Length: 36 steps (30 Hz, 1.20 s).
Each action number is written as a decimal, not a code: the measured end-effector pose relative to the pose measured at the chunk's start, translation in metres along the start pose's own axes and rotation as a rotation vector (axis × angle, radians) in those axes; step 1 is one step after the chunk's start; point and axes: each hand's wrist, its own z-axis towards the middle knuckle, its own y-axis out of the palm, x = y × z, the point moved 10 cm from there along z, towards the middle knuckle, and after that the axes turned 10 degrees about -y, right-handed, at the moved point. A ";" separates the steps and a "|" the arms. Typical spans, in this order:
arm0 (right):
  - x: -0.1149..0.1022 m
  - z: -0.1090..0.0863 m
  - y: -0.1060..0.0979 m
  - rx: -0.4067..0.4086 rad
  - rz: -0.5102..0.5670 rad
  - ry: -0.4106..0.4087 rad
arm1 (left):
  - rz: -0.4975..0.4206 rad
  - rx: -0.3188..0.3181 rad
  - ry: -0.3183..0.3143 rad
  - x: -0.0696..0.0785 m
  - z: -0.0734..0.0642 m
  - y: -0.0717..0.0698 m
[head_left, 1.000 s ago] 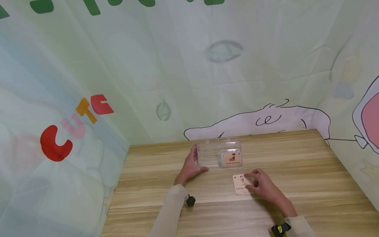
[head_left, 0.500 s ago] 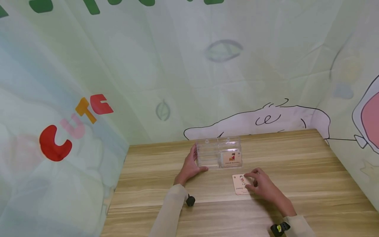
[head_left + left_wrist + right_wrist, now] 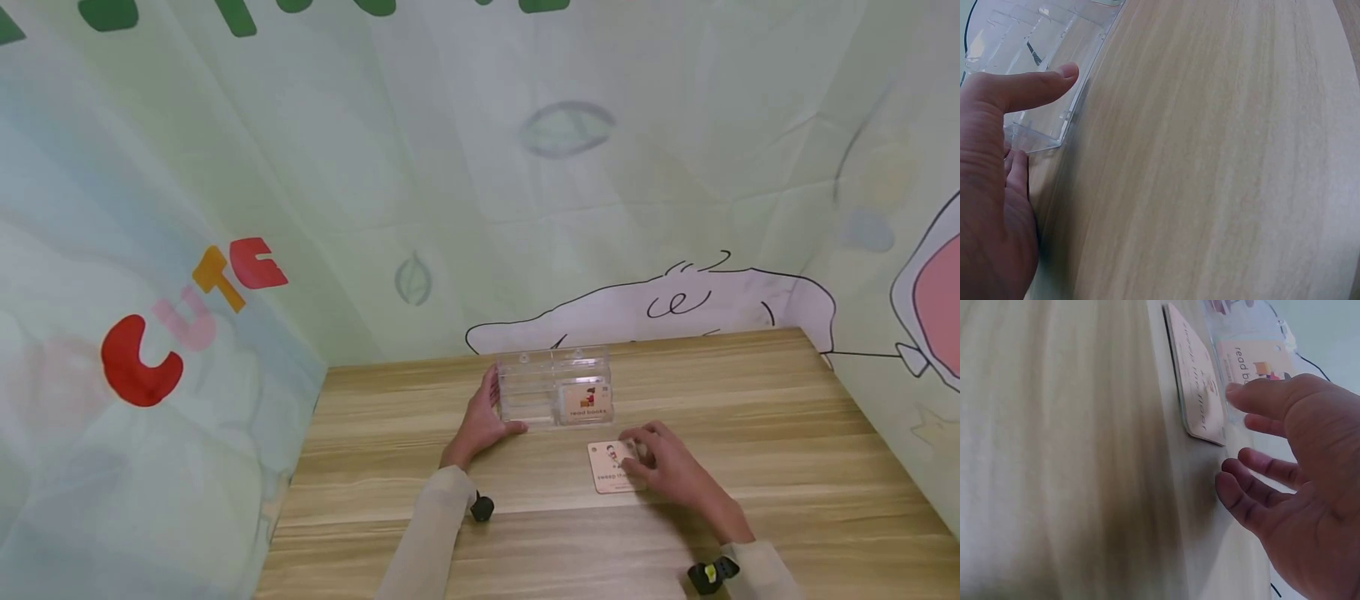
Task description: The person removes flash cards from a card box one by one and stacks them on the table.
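I'm looking at a person with both hands out over a light brown, wood-look table. Near its back edge is a see-through plastic box with little pockets. The left hand grips the box at its left side, the thumb in front of the low corner and the other fingers round the side. I think it is held there so the light box can't slide.

The box's pockets face the person. A peach paper card that says "read books" sits in the low pocket on the right, with its picture facing out, maybe so it is easy to read.

A pale peach square card with the words "sweep the floor" lies flat on the table, just in front of the box. From the side it looks thick, so it may be a small pile, but I can't tell. The right hand is bent over its right edge. Those fingers are loose and spread apart, with nothing in their grasp. I can't tell if the thumb touches the card. The words face the person, so they are the right way up to read.
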 end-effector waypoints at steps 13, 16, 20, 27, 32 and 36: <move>-0.005 0.025 -0.026 0.160 -0.050 -0.105 | 0.016 0.003 -0.004 0.000 0.000 0.000; -0.010 0.029 -0.028 0.180 -0.040 -0.124 | 0.013 -0.001 -0.004 0.000 -0.001 0.000; -0.016 0.035 -0.030 0.198 -0.006 -0.153 | 0.007 -0.002 0.002 0.001 -0.001 0.000; -0.023 0.046 -0.027 0.215 0.018 -0.195 | 0.012 0.000 0.005 0.000 -0.001 0.000; -0.022 0.051 -0.025 0.217 0.034 -0.193 | 0.001 -0.004 0.006 0.001 -0.002 0.000; -0.020 0.053 -0.023 0.204 0.051 -0.175 | 0.002 -0.003 0.004 0.002 -0.003 0.000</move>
